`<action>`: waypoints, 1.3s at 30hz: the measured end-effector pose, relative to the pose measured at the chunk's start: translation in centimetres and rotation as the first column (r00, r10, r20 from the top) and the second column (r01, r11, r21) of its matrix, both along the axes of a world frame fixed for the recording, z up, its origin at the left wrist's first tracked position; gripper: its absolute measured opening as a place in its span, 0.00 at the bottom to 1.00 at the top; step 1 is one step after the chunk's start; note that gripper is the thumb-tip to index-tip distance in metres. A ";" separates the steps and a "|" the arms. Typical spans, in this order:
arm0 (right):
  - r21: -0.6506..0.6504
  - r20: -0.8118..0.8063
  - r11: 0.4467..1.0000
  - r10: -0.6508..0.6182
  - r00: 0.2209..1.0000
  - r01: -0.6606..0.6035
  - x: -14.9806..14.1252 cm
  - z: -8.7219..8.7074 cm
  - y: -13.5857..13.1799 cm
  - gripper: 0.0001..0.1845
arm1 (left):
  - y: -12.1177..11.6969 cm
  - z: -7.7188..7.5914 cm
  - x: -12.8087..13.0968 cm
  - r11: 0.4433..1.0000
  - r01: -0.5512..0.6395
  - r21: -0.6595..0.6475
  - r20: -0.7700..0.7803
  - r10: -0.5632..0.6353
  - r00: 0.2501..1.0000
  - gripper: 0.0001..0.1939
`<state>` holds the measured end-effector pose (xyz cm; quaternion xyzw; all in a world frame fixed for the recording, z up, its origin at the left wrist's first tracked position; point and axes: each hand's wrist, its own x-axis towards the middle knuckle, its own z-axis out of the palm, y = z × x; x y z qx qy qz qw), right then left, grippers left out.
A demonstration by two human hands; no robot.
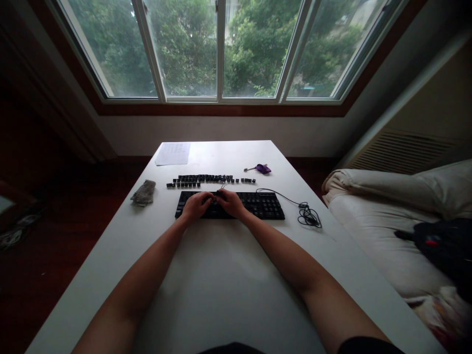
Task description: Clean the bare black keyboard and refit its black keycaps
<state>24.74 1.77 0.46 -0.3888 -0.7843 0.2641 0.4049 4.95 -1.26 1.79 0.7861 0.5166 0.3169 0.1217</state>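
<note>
A black keyboard (263, 209) lies on the white table in front of me, with both hands above its left and middle part. My left hand (198, 204) is closed, its fingertips pinched together; what they hold is too small to tell. Close beside it, nearly touching, my right hand (230, 202) is closed on a small tool with thin wire ends (223, 186) that looks like a keycap puller. Several loose black keycaps (204, 178) stand in rows just behind the keyboard. The keys under my hands are hidden.
A grey cloth (143, 193) lies to the left and a printed sheet (173, 153) at the far left. Behind the keycaps, at the right, is a small brush (250, 169) beside a purple item (263, 169). The coiled keyboard cable (309, 215) lies at the right. A sofa (379, 236) stands beyond.
</note>
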 end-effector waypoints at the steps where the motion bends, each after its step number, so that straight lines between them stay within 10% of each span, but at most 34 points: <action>1: 0.000 -0.001 1.000 -0.001 1.000 0.001 0.0 0.0 0.0 0.15 | 0.0 0.0 0.0 1.000 0.002 -0.002 0.007 -0.002 1.000 0.12; 39: -0.001 -0.006 1.000 0.008 1.000 -0.008 -0.1 0.1 0.0 0.14 | 0.0 -0.1 -0.3 1.000 -0.027 -0.010 0.009 0.027 1.000 0.11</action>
